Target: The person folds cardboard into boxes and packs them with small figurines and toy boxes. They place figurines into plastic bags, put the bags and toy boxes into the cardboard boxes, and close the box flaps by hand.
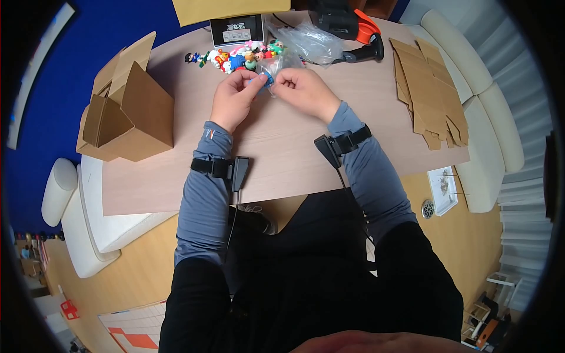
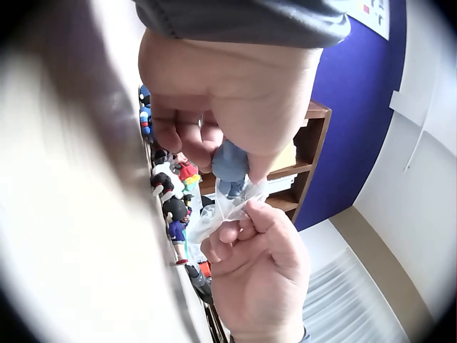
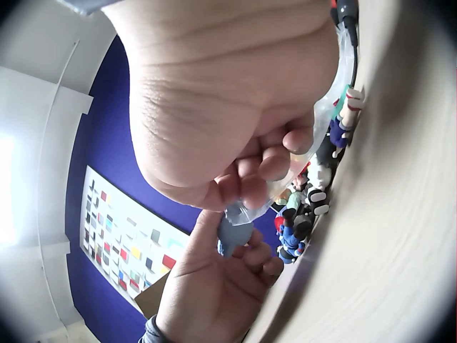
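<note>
A small blue figure (image 1: 269, 79) is pinched between the thumb and fingers of my left hand (image 1: 234, 99). In the left wrist view the figure (image 2: 230, 163) has its lower end inside a clear plastic bag (image 2: 232, 207). My right hand (image 1: 306, 93) pinches the bag's edge, close to my left fingertips; in the right wrist view my right hand (image 3: 228, 100) has its fingers curled at the bag (image 3: 246, 213). Just beyond both hands lies a pile of colourful small figures (image 1: 238, 60).
An open cardboard box (image 1: 138, 117) stands at the left, flattened cardboard (image 1: 426, 88) lies at the right. At the back are a screen device (image 1: 237, 30), clear plastic bags (image 1: 312, 44), a black and orange tool (image 1: 368, 44) and a yellow box (image 1: 229, 9).
</note>
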`<state>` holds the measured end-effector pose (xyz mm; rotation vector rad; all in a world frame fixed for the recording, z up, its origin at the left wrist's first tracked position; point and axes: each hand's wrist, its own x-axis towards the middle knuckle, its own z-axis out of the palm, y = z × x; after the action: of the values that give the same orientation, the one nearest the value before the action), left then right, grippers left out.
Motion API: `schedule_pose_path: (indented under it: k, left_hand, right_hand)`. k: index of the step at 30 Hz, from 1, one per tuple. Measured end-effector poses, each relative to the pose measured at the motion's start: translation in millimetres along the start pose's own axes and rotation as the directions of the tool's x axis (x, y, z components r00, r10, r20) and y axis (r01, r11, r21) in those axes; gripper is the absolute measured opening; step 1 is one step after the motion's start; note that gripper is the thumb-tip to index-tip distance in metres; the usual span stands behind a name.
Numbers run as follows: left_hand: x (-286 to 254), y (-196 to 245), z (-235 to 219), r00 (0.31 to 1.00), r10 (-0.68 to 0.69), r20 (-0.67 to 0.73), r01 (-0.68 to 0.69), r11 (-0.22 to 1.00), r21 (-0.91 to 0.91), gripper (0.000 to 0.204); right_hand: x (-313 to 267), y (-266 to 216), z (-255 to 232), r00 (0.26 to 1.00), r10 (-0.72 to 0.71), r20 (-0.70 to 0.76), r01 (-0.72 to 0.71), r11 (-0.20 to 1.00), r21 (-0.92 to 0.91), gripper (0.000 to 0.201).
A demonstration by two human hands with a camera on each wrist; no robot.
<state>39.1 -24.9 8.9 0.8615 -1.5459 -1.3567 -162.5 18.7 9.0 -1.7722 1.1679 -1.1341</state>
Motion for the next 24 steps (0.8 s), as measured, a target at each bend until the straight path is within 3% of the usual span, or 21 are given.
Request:
schedule_pose_path:
  k: [2, 6, 8, 12, 14, 18, 20, 24]
  left_hand:
    - [1, -5, -2, 0.999, -0.002, -0.038, 0.005, 0.997, 0.081, 0.022]
    - [3, -10, -1, 1.000, -0.008, -0.028, 0.010, 0.997, 0.073, 0.022]
    - [-2, 0, 5, 0.999, -0.038, 0.000, 0.038, 0.995, -0.089, 0.028]
    - [-5, 7, 3, 0.994, -0.043, 0.097, 0.063, 0.977, -0.205, 0.037]
    - [-5, 7, 0, 0.981, 0.023, 0.192, 0.031, 0.962, -0.270, 0.042]
    - [-5, 6, 2, 0.993, 0.008, 0.119, 0.018, 0.976, -0.216, 0.042]
    - [-5, 7, 0, 0.991, -0.067, 0.114, 0.075, 0.995, -0.071, 0.045]
    - [-6, 13, -1, 0.982, -0.143, 0.122, 0.145, 0.989, -0.005, 0.049]
  right_hand:
    - [0, -5, 1, 0.999, -0.034, 0.008, 0.034, 0.999, -0.016, 0.020]
    - [-2, -13, 3, 0.998, -0.001, 0.066, -0.002, 0.999, 0.045, 0.019]
    - [-2, -11, 5, 0.995, -0.013, 0.103, -0.001, 0.992, 0.129, 0.017]
    - [-1, -14, 0, 0.998, 0.011, 0.057, -0.024, 0.975, 0.219, 0.020]
    - [-2, -21, -4, 0.995, 0.081, 0.060, -0.092, 0.969, 0.229, 0.022]
    - [-1, -18, -3, 0.989, 0.135, 0.062, -0.147, 0.957, 0.252, 0.020]
    - [1, -10, 0, 0.998, 0.053, 0.038, -0.059, 0.983, 0.176, 0.019]
    - [2, -2, 1, 0.998, 0.032, 0.051, -0.040, 0.984, 0.174, 0.018]
